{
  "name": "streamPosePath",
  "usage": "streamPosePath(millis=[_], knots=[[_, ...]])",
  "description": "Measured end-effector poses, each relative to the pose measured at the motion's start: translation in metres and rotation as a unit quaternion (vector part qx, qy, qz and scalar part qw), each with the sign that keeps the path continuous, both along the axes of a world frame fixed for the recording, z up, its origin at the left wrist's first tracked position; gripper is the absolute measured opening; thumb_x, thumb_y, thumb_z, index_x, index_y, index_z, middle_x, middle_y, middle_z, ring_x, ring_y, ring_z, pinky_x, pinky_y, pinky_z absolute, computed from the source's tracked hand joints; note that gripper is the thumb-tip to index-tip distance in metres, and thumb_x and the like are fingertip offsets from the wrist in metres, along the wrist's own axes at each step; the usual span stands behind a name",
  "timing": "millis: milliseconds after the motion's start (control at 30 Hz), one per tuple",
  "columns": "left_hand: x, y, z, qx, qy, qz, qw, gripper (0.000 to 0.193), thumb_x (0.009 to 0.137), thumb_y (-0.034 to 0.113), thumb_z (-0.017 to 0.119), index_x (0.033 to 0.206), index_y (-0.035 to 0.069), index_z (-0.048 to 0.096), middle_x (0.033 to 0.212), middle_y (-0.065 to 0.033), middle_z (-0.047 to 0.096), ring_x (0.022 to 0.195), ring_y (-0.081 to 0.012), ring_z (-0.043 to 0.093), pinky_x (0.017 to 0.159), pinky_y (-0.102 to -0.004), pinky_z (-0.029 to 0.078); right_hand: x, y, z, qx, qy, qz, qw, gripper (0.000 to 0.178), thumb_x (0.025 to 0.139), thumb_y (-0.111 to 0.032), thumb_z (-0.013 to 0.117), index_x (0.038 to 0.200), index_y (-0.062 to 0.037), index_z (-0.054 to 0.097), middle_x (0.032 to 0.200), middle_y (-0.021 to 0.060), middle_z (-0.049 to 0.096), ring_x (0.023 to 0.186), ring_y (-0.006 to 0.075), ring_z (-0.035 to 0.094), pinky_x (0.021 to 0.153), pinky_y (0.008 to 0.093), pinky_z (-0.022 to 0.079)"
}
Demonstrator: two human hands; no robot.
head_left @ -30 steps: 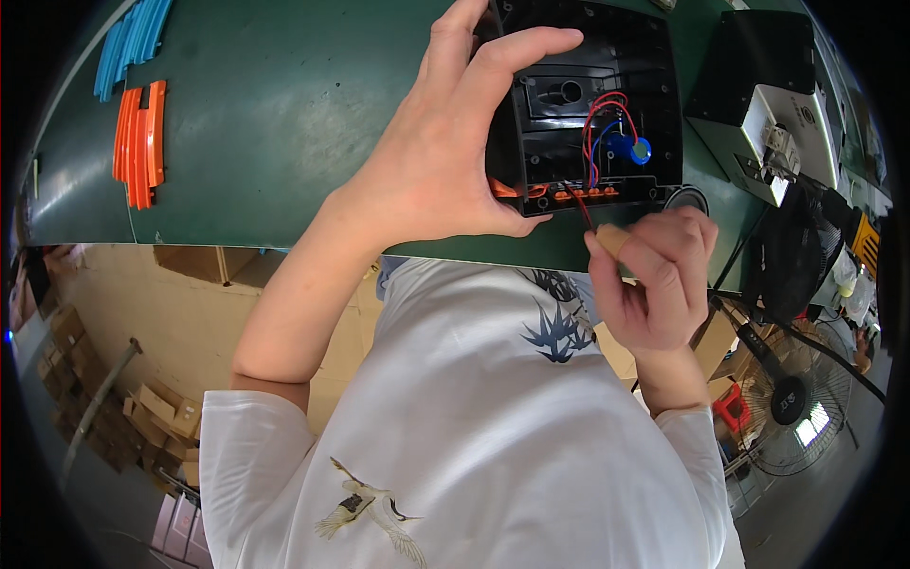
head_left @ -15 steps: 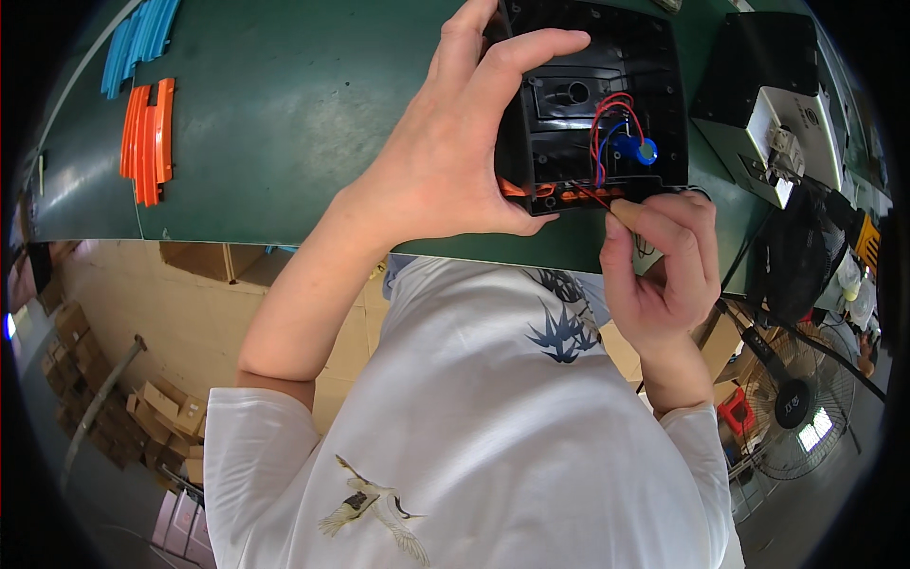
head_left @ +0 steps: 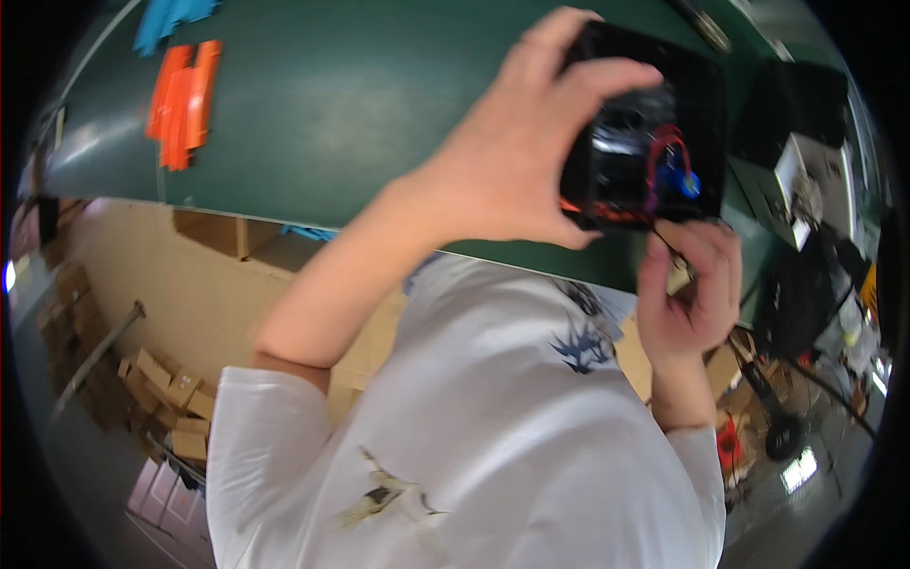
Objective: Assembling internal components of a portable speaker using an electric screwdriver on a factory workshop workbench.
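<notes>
My left hand (head_left: 531, 142) is wrapped round the left side of a black plastic housing (head_left: 697, 104), its thumb at the near edge and its fingers over the far left corner. Inside the housing, red wires (head_left: 669, 133) loop near a blue cylindrical part (head_left: 690, 184). An orange strip (head_left: 616, 214) runs along the near inner edge. At the near right corner, my right hand (head_left: 697, 275) pinches a thin dark wire (head_left: 667, 243) that comes out of the housing. Motion blurs the details inside.
Orange plastic strips (head_left: 182, 106) and blue strips (head_left: 175, 19) lie at the left of the green table (head_left: 313, 123). A black and white machine (head_left: 801, 180) and a black bag (head_left: 806, 275) are at the right. A fan (head_left: 783, 434) stands below.
The view has shifted, so the housing and both hands appear further right and slightly lower. The left hand keeps its hold; the right fingers stay at the near edge with the wire.
</notes>
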State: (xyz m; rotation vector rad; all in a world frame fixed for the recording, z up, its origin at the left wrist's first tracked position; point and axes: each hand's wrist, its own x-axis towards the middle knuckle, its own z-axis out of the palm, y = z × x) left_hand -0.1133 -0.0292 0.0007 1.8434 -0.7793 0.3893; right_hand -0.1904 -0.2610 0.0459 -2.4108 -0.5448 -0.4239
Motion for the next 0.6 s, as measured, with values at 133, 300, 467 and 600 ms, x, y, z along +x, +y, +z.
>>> streamPosePath(millis=[133,300,467,600], knots=[[0.004,-0.005,-0.005,-0.011,0.072,-0.029,0.997,0.107,0.051,0.033,0.097,0.146,0.013,0.051,0.150,-0.0313,0.033,0.140,-0.0525,0.036,0.117,-0.0532,0.036,-0.009,0.001,0.009,-0.060,0.009,-0.016,0.998,0.022,0.086,0.004,0.077,0.107,-0.0007,0.076,0.100,0.0131,0.067,0.092,0.0343,0.063,0.090,0.0443,0.051],[-0.002,-0.009,-0.011,-0.033,0.027,-0.017,0.999,0.115,0.043,0.033,0.096,0.145,0.014,0.046,0.149,-0.0334,0.029,0.133,-0.0561,0.039,0.114,-0.0600,0.037,-0.013,-0.007,-0.007,-0.020,-0.008,0.006,1.000,0.021,0.091,0.009,0.071,0.111,0.0045,0.073,0.100,0.0169,0.066,0.091,0.0352,0.060,0.088,0.0481,0.049],[-0.007,-0.005,-0.013,-0.031,0.030,-0.028,0.999,0.122,0.037,0.026,0.095,0.146,0.013,0.042,0.150,-0.0328,0.027,0.132,-0.0564,0.039,0.111,-0.0599,0.040,-0.017,0.001,-0.007,-0.036,-0.020,0.010,0.999,0.018,0.095,0.004,0.071,0.113,0.0023,0.071,0.104,0.0157,0.067,0.094,0.0337,0.063,0.080,0.0439,0.049],[-0.004,-0.002,-0.009,-0.025,0.037,-0.035,0.998,0.122,0.039,0.026,0.096,0.147,0.014,0.040,0.151,-0.0326,0.026,0.134,-0.0561,0.037,0.112,-0.0592,0.039,-0.012,0.004,0.002,-0.057,-0.031,0.027,0.998,0.018,0.095,0.003,0.073,0.113,0.0010,0.072,0.104,0.0139,0.068,0.094,0.0326,0.063,0.082,0.0427,0.049]])
